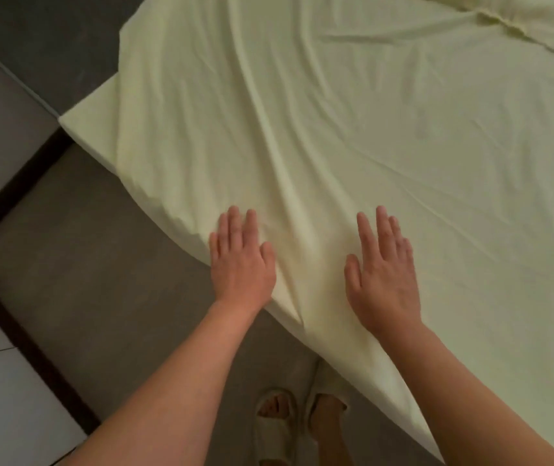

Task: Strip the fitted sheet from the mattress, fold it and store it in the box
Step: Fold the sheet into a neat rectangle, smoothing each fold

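Note:
A pale yellow fitted sheet (352, 129) lies spread and wrinkled over the mattress, filling most of the view. Its near edge hangs over the mattress side towards the floor. My left hand (240, 260) lies flat on the sheet close to that edge, fingers straight and together. My right hand (383, 270) lies flat on the sheet a little to the right, fingers straight too. Long creases run away from between the hands. A gathered, bunched seam of the sheet (510, 26) shows at the far right. No box is in view.
Grey floor (107, 280) lies left of the bed. A dark strip (10, 203) and pale panels border it at the far left. My feet in light slippers (279, 422) stand on the floor against the bed's side.

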